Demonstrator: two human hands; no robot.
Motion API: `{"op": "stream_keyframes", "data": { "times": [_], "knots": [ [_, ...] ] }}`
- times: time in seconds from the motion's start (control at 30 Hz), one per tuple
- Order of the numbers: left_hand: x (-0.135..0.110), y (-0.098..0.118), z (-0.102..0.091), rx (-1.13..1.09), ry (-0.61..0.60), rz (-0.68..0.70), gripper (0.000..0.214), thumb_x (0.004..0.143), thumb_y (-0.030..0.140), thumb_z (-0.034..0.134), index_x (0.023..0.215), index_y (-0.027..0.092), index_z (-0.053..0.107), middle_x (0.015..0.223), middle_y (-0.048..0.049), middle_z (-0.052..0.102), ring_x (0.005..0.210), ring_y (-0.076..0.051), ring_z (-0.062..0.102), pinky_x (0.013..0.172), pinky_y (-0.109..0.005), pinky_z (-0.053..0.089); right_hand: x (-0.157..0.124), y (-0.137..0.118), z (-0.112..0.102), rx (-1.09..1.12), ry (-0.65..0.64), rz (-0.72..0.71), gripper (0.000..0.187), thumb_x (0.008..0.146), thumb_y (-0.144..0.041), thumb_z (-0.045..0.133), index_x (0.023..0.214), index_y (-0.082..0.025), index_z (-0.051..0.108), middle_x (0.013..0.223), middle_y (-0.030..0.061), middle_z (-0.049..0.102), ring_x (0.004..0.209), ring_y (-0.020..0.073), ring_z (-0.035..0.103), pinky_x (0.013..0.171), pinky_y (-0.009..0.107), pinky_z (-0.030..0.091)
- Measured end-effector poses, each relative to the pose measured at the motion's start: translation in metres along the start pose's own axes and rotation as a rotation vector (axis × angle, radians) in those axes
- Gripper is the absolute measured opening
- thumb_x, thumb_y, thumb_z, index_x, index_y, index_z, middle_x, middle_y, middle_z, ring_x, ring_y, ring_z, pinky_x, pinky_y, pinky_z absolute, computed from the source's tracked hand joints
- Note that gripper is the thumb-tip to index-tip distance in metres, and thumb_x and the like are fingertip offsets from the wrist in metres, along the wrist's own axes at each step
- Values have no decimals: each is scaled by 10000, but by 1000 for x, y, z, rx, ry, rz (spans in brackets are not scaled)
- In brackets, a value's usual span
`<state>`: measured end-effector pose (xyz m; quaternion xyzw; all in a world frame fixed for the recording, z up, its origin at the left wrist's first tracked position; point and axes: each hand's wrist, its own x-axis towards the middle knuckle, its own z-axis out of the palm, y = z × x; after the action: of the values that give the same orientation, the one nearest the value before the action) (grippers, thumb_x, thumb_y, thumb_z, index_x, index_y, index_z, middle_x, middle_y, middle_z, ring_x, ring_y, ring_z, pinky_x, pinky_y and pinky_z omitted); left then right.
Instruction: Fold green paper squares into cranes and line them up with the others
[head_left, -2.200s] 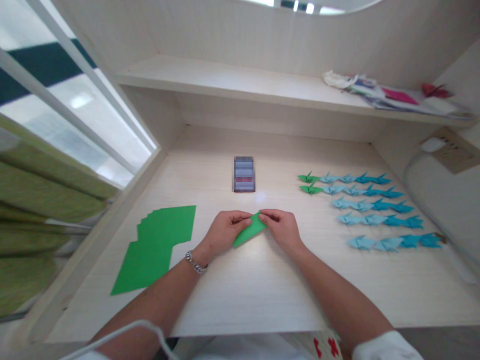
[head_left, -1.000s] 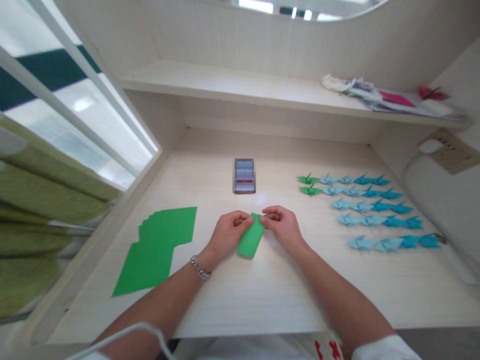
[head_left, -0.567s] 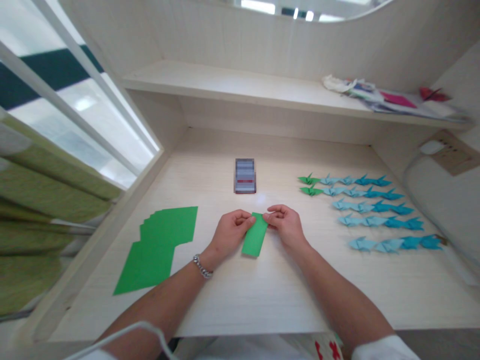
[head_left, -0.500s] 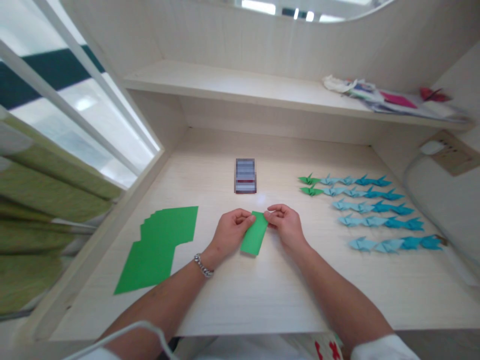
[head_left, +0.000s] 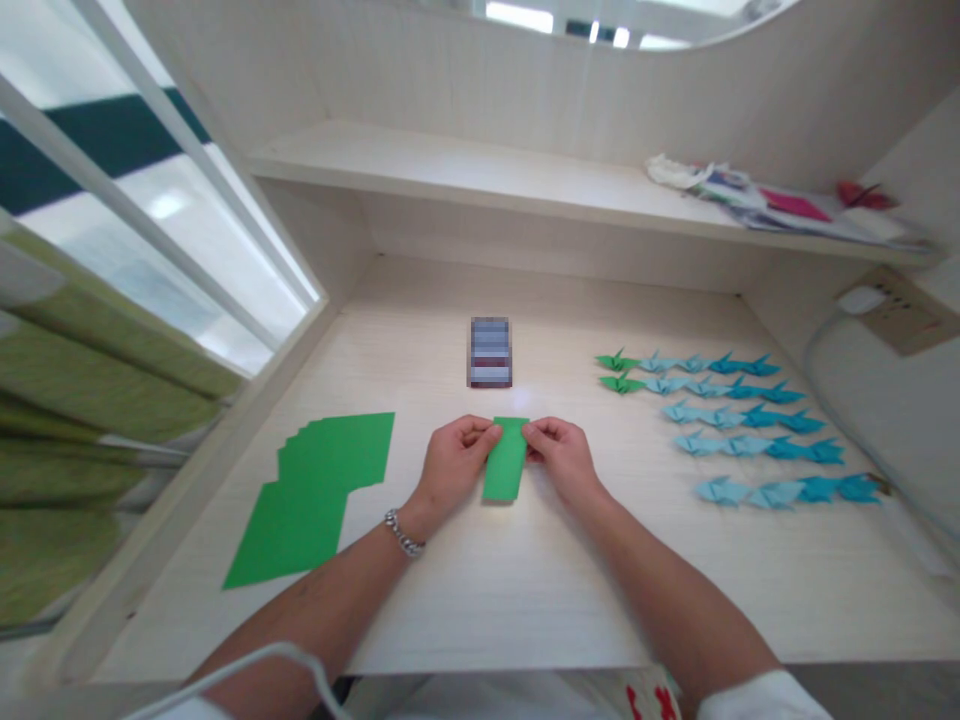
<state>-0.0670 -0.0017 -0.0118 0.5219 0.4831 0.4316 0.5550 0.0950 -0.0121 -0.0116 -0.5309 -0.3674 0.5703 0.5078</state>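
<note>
Between my hands is a green sheet of paper (head_left: 506,465), folded into a narrow rectangle and held just over the desk (head_left: 450,610). My left hand (head_left: 459,460) pinches its left edge near the top with thumb and fingers. At the upper right edge, my right hand (head_left: 562,455) grips it in the same way. Several flat green sheets (head_left: 330,460) lie overlapping to the left of my left hand. Over to the right, folded paper cranes stand in rows: green cranes (head_left: 621,384), light blue ones (head_left: 724,443) and darker blue ones (head_left: 817,488).
A blurred-out phone-like rectangle (head_left: 490,352) lies beyond my hands. Papers and a pink item (head_left: 795,204) rest on the shelf (head_left: 450,180) above. A plug with a cable (head_left: 862,298) sits in the right wall socket. A white cord (head_left: 285,650) crosses my left forearm.
The folded green paper has turned a little and now sits straighter. My right hand has shifted slightly left and down, its fingers more closed against the paper's edge.
</note>
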Motion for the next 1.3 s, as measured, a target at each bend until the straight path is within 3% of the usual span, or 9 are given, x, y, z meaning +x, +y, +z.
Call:
{"op": "stream_keyframes", "data": {
  "times": [0.3,0.5,0.67,0.87,1.3],
  "knots": [
    [1,1,0,9,19,6,327,745,432,651,843,120,653,760,-68,703,627,-152,627,551,-235,485,2,0,1,-7,33,-28,294,643,-411,721,749,-148,643,602,7,640,520,122,567,547,263,480],
    [1,6,-2,18,66,-3,354,726,456,661,844,122,663,774,-68,711,617,-152,629,536,-237,494,-5,-4,4,6,-141,131,335,556,-406,781,701,-132,656,634,32,668,558,153,609,581,300,512],
    [3,8,-1,-103,-10,-102,357,720,442,672,888,127,661,767,-63,715,638,-160,646,591,-268,529,-5,-6,2,62,-114,157,335,529,-403,795,675,-133,662,626,32,675,544,159,614,605,327,519],
    [1,13,-3,-95,-146,-203,291,697,399,699,775,121,668,726,-69,706,634,-166,643,617,-295,538,1,-3,-5,108,-39,112,303,545,-377,794,680,-137,668,634,36,681,555,161,614,612,331,525],
    [-1,9,-4,57,-111,-47,266,750,386,637,793,126,667,661,-50,680,568,-145,604,537,-249,480,-2,-3,-2,44,-84,119,329,579,-420,768,711,-132,681,655,49,689,564,164,622,607,326,529]
  ]
}}
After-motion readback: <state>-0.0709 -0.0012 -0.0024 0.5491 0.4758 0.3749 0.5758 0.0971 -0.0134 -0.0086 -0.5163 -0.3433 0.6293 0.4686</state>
